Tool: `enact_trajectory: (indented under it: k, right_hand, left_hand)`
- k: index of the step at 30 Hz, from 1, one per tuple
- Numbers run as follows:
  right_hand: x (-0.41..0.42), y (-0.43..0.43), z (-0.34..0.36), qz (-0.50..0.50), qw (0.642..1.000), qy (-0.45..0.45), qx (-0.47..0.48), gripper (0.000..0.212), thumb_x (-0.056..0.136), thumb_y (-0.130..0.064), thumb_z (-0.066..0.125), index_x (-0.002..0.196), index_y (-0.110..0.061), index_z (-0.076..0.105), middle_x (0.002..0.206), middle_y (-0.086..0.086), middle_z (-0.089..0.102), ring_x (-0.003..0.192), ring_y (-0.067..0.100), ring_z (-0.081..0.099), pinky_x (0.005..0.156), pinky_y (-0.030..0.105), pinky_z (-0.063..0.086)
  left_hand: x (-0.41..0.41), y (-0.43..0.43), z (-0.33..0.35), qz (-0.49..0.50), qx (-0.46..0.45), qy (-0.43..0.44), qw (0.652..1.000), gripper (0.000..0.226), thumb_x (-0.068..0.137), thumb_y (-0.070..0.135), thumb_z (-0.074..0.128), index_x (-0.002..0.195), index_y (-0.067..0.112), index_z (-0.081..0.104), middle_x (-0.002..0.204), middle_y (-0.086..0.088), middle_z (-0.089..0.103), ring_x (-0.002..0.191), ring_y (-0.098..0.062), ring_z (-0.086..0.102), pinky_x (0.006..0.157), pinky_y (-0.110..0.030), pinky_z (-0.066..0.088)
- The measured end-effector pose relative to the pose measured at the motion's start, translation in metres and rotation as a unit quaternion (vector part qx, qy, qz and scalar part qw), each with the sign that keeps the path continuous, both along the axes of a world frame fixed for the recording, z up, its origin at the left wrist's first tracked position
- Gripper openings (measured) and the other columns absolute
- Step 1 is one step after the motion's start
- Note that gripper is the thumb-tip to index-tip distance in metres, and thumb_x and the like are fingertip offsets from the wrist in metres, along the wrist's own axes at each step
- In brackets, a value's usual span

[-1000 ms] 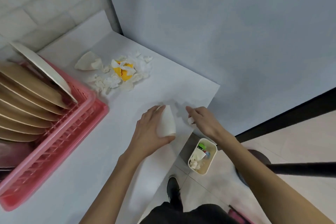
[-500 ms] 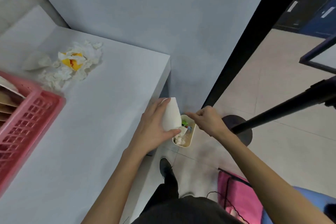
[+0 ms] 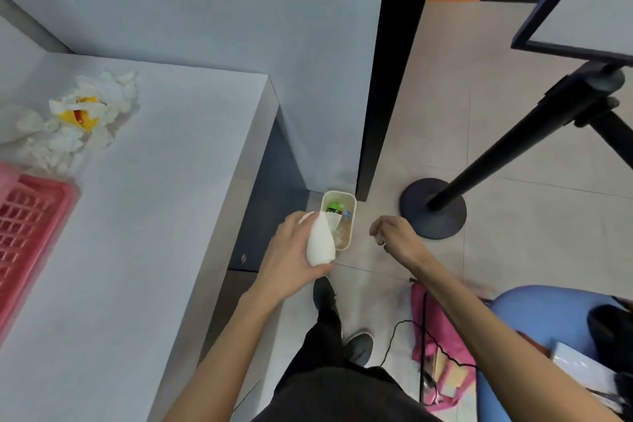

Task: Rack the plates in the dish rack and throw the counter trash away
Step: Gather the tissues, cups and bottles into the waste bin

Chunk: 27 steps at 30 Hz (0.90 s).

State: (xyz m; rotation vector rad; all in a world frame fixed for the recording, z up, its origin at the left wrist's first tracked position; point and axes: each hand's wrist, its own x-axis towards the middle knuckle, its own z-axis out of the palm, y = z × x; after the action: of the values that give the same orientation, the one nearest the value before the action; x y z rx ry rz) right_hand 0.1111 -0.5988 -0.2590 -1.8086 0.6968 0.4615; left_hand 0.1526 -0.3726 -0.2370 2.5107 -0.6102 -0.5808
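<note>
Paper scrap (image 3: 320, 245), gripped by the left hand (image 3: 291, 255) with curled fingers (image 3: 295, 218), hangs above the bin (image 3: 354, 226); right hand (image 3: 397, 236) curled, contents unclear.

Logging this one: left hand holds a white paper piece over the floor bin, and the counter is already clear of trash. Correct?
Not quite. In the head view the left hand holds the white paper piece over the floor bin, but the counter is not clear: a pile of crumpled white and yellow trash lies on it near the pink rack.
</note>
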Motion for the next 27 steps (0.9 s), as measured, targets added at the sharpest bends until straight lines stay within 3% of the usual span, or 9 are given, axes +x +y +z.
enact_trajectory:
  k: [3, 6, 9, 11, 14, 17, 21, 23, 27]
  right_hand:
    - [-0.003, -0.004, -0.027, 0.012, 1.000, 0.015, -0.019, 0.033, 0.085, 0.005, 0.039, 0.092, -0.012, 0.067, 0.078, 0.007, 0.064, 0.071, 0.023, 0.065, 0.068, 0.039, 0.058]
    - [0.001, -0.005, -0.049, -0.010, 1.000, 0.017, 0.000, 0.026, 0.088, 0.002, 0.050, 0.108, -0.010, 0.062, 0.083, 0.013, 0.070, 0.073, 0.025, 0.073, 0.075, 0.046, 0.060]
    - [0.010, -0.008, -0.065, -0.024, 0.999, 0.014, 0.016, 0.020, 0.089, -0.004, 0.059, 0.108, -0.009, 0.059, 0.085, 0.017, 0.071, 0.064, 0.025, 0.073, 0.062, 0.036, 0.059]
    - [0.014, -0.008, -0.075, -0.004, 1.000, 0.024, -0.013, 0.016, 0.088, -0.010, 0.063, 0.104, -0.011, 0.062, 0.084, 0.014, 0.072, 0.056, 0.023, 0.070, 0.051, 0.026, 0.051]
    - [0.020, -0.009, -0.099, 0.007, 0.998, 0.024, -0.056, 0.014, 0.085, -0.018, 0.071, 0.098, -0.013, 0.068, 0.081, 0.007, 0.072, 0.052, 0.019, 0.066, 0.047, 0.020, 0.045]
    - [0.029, -0.014, -0.131, 0.040, 0.993, 0.029, -0.108, 0.013, 0.082, -0.023, 0.073, 0.090, -0.013, 0.074, 0.073, 0.002, 0.068, 0.065, 0.017, 0.062, 0.050, 0.016, 0.038]
    - [0.041, -0.017, -0.186, 0.060, 0.988, 0.076, -0.119, 0.023, 0.081, -0.018, 0.076, 0.103, -0.011, 0.074, 0.090, 0.008, 0.069, 0.075, 0.016, 0.059, 0.066, 0.019, 0.042]
    - [0.047, -0.016, -0.215, 0.061, 0.987, 0.089, -0.116, 0.021, 0.082, -0.013, 0.073, 0.104, -0.012, 0.075, 0.093, 0.011, 0.072, 0.071, 0.018, 0.062, 0.068, 0.022, 0.048]
    - [0.052, -0.010, -0.276, 0.080, 0.986, 0.082, -0.119, 0.024, 0.087, -0.005, 0.060, 0.108, -0.011, 0.072, 0.083, 0.011, 0.074, 0.071, 0.017, 0.066, 0.066, 0.019, 0.044]
  left_hand:
    - [0.004, -0.005, -0.021, -0.043, 0.053, 0.000, 0.998, 0.093, 0.073, 0.051, 0.079, 0.148, 0.028, 0.029, 0.151, 0.005, 0.028, 0.132, -0.016, 0.034, 0.106, -0.038, 0.040]
    - [0.016, -0.012, -0.049, -0.078, 0.065, 0.012, 0.995, 0.093, 0.071, 0.050, 0.080, 0.147, 0.024, 0.031, 0.151, 0.003, 0.030, 0.132, -0.021, 0.036, 0.107, -0.041, 0.040]
    - [0.029, -0.021, -0.077, -0.077, 0.064, 0.033, 0.994, 0.080, 0.068, 0.044, 0.084, 0.131, 0.019, 0.041, 0.145, 0.001, 0.036, 0.125, -0.021, 0.040, 0.100, -0.038, 0.043]
    - [0.036, -0.026, -0.096, -0.083, 0.071, 0.037, 0.993, 0.070, 0.067, 0.042, 0.085, 0.118, 0.018, 0.044, 0.142, 0.001, 0.038, 0.121, -0.021, 0.040, 0.094, -0.035, 0.044]
    - [0.045, -0.030, -0.130, -0.108, 0.079, 0.060, 0.989, 0.060, 0.067, 0.043, 0.084, 0.102, 0.022, 0.040, 0.143, 0.002, 0.037, 0.123, -0.021, 0.040, 0.095, -0.037, 0.045]
    - [0.056, -0.031, -0.170, -0.112, 0.090, 0.088, 0.986, 0.057, 0.068, 0.043, 0.084, 0.097, 0.021, 0.040, 0.141, 0.003, 0.038, 0.121, -0.022, 0.040, 0.094, -0.041, 0.047]
    - [0.070, -0.032, -0.231, -0.087, 0.114, 0.115, 0.983, 0.057, 0.068, 0.043, 0.085, 0.097, 0.018, 0.043, 0.132, 0.002, 0.040, 0.116, -0.022, 0.041, 0.086, -0.037, 0.045]
    - [0.077, -0.034, -0.265, -0.095, 0.129, 0.110, 0.981, 0.056, 0.069, 0.045, 0.084, 0.096, 0.020, 0.041, 0.131, 0.002, 0.040, 0.115, -0.023, 0.041, 0.084, -0.036, 0.043]
    - [0.094, -0.040, -0.334, -0.102, 0.137, 0.085, 0.982, 0.058, 0.067, 0.047, 0.084, 0.095, 0.022, 0.039, 0.129, 0.001, 0.040, 0.112, -0.024, 0.042, 0.085, -0.038, 0.045]
